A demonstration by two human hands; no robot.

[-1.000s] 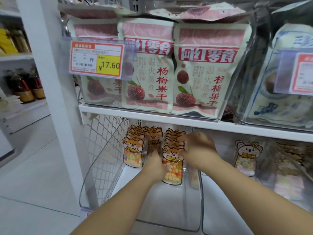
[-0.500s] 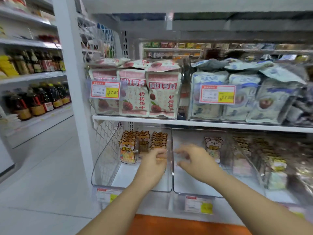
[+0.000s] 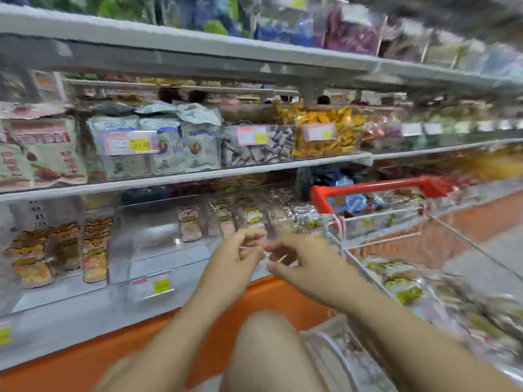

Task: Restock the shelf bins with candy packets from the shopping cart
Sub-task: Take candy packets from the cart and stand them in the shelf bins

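Observation:
The view is blurred by motion. My left hand and my right hand hover close together in front of the lower shelf, fingers loosely curled, holding nothing. At the far left, a clear shelf bin holds rows of orange candy packets. Beside it, another clear bin holds a single bear-shaped packet at its back. To the right stands the shopping cart with a red handle, and candy packets lie in its basket, just right of my right hand.
Above the bins, a white shelf carries large snack bags and price tags. The shelf base is orange. My bare knee is raised below my hands. More clear bins of sweets run behind them.
Both hands have come out of the left bin and let go of the orange packets. The view has swung right, bringing the cart into sight.

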